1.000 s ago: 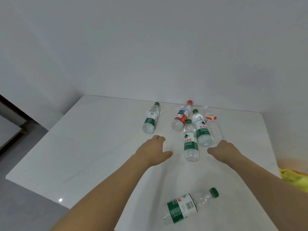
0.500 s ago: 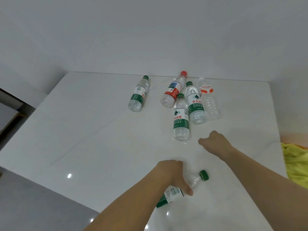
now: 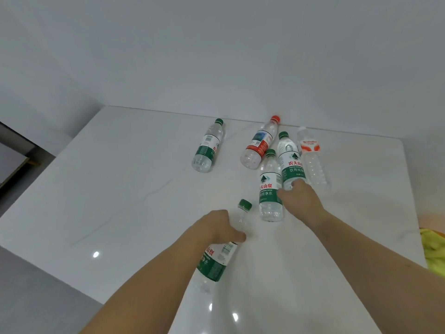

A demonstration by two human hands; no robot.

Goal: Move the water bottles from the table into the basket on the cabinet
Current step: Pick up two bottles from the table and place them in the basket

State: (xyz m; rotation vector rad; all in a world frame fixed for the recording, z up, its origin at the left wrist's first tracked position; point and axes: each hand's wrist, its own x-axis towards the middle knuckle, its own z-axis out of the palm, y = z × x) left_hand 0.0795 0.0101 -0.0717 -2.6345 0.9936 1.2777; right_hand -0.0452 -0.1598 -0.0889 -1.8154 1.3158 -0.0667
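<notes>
A clear plastic water bottle with a green cap and green label (image 3: 218, 259) is gripped around its upper part by the left hand (image 3: 214, 229), whose fingers are curled over it; its cap is pointed away from the person and its base is seen over the near part of the white marble-look table (image 3: 115, 189). The right hand (image 3: 301, 201) is placed between two other green-capped clear bottles lying flat, the nearer one (image 3: 269, 189) and the one behind it (image 3: 290, 160); both seem to be touched, but whether the fingers are closed on either cannot be told. Further back, a red-capped bottle with a red label (image 3: 261, 143), a clear bottle with an orange label (image 3: 311, 157) and a separate green-capped bottle (image 3: 208, 147) are laid on the table. The basket is not seen.
</notes>
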